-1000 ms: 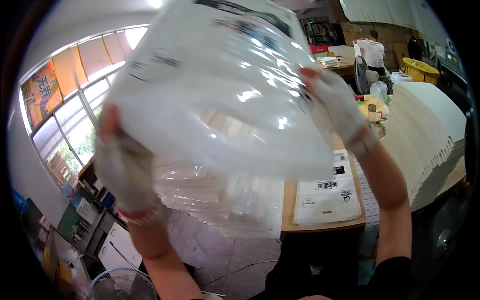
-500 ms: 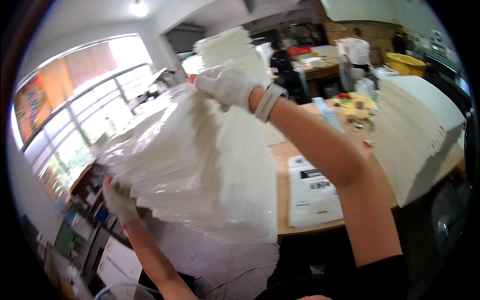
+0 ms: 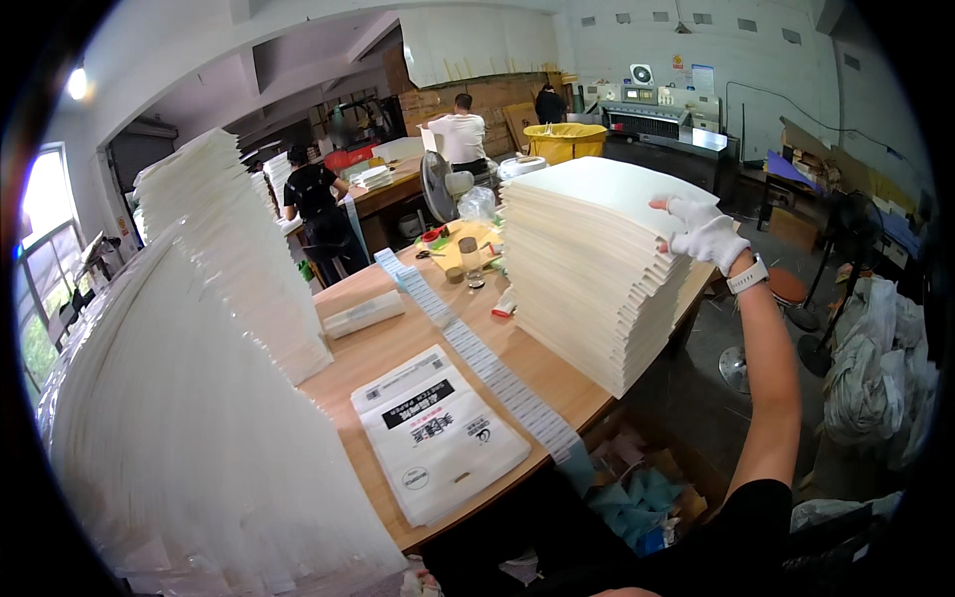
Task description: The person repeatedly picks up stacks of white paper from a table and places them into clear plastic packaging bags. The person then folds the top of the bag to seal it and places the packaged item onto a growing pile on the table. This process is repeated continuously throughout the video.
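Observation:
My right hand point(image 3: 702, 235), in a white glove with bare fingertips showing, is at the near right corner of a tall stack of cream-white paper point(image 3: 587, 269). Its fingers are apart, one over the top sheet and one lower beside the stack's edge. No sheet shows lifted between them. A big white stack with clear, shiny plastic at its edge point(image 3: 199, 428) fills the left foreground. Behind it rises another tall stack of white sheets point(image 3: 224, 229). Flat white printed bags point(image 3: 438, 438) lie on the table between the stacks. My left hand is out of sight.
A strip of printed labels point(image 3: 487, 368) crosses the wooden table point(image 3: 333, 363) and hangs over its front edge. Near it are a white roll point(image 3: 364, 314) and a glass point(image 3: 470, 261). Scraps fill a box point(image 3: 647, 488) below. Stand fan point(image 3: 851, 239) at right; co-workers sit behind.
The view has swung right. My right hand has let go of the plastic-edged sheets at left and reached the right-hand paper stack. My left hand has gone from view.

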Tool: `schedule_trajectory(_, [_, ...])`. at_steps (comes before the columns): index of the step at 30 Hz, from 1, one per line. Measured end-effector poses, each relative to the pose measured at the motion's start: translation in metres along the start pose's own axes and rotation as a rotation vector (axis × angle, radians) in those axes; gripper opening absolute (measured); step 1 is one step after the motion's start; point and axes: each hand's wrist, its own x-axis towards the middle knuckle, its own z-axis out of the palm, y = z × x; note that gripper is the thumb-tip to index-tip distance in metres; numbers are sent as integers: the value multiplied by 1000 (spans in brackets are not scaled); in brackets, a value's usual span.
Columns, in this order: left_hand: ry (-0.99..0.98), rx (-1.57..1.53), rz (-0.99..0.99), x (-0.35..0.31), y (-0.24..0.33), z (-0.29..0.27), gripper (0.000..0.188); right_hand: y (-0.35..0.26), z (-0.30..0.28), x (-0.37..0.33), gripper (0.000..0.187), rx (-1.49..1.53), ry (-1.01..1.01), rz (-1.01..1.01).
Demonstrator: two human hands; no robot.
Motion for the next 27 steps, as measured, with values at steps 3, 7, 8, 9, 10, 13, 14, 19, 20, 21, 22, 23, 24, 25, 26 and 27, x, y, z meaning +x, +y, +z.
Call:
schedule_trajectory(3, [-231,-391,-150,84,74,-10,21,28,10,-8,32,157,-57,83])
schedule_trajectory(7, [-421,-490,-163,150,162,-30,25,52,32,-5,18,15,183,-166])
schedule_trajectory(8, [-480,-492,-155,165,190,-32,30,47,25,-3,11,-35,249,-258])
schedule_trajectory(9, [-466,-509,11,183,211,-28,23,49,24,1,11,-93,282,-243])
schedule_trajectory(10, [-454,-531,175,202,235,-24,16,49,22,6,11,-156,308,-230])
schedule_trajectory(13, [-720,-691,400,259,339,-12,28,23,1,-4,11,-341,375,-281])
schedule_trajectory(14, [-792,-777,410,277,369,1,36,-4,-12,-15,12,-345,388,-358])
schedule_trajectory(19, [-1171,-1717,-311,303,460,-50,51,-121,-56,-79,14,-57,-133,-700])
schedule_trajectory(20, [-1075,-1568,-364,299,463,-52,51,-113,-60,-81,16,93,-135,-723])
schedule_trajectory(21, [-1064,-1548,-392,292,465,-60,48,-85,-64,-87,18,98,-72,-675])
schedule_trajectory(22, [-1056,-1524,-426,288,462,-67,45,-54,-67,-93,19,106,-12,-623])
schedule_trajectory(23, [-1026,-1499,-465,285,453,-76,43,-38,-73,-99,23,31,13,-519])
schedule_trajectory(24, [-1060,-1523,-441,281,433,-84,37,-33,-64,-106,21,475,-68,-158])
schedule_trajectory(25, [-992,-1451,-422,273,429,-95,30,-28,-48,-117,18,876,-158,236])
schedule_trajectory(26, [-987,-1423,-331,269,406,-95,35,-25,-25,-126,16,1265,-258,636])
schedule_trajectory(27, [-996,-1394,-229,265,388,-91,40,-20,4,-149,12,1380,-218,536])
